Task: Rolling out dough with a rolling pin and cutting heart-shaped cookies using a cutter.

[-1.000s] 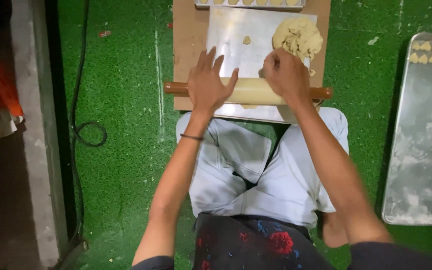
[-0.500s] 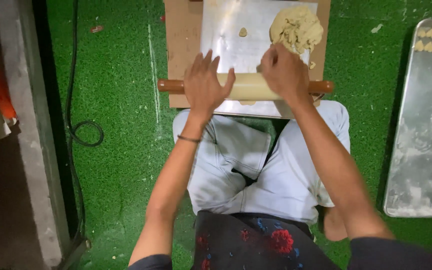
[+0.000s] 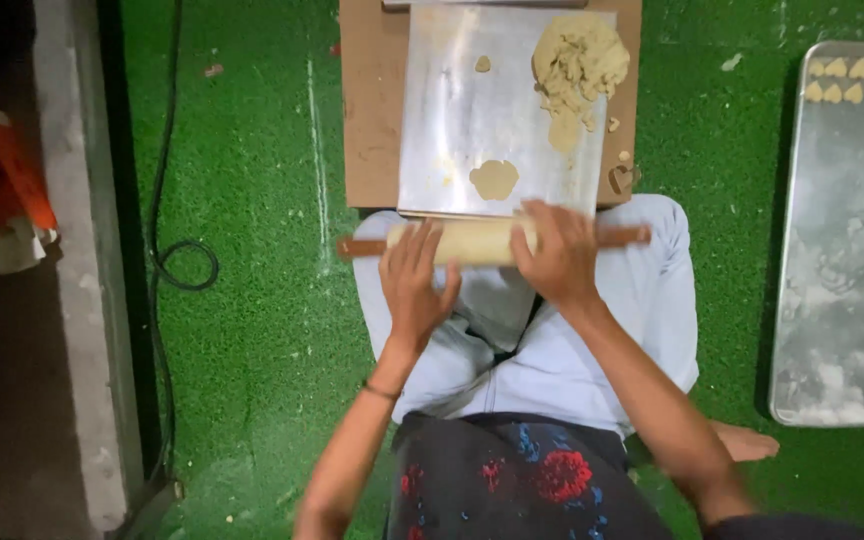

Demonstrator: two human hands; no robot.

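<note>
**Rolling pin pulled back off the sheet, dough left flat**

While the person sits cross-legged on the green mat, a black cable loops at the far left, clear of the work. Next comes the left hand, palm down on the rolling pin with fingers spread flat, not clamped. The pin lies crosswise at the near edge of the metal sheet, over the lap, with a small flattened dough disc just beyond it on the sheet. The right hand rests on the pin's right half, fingers curled loosely over it. A rough dough lump sits at the sheet's far right corner, and a tray with a few cut pieces lies well apart to the right.

With open palms and no grip, the pin could likely slip off the sheet's edge into the lap, or roll unevenly and thin the disc on one side. Crumbs by the board edge may stick to it.
</note>
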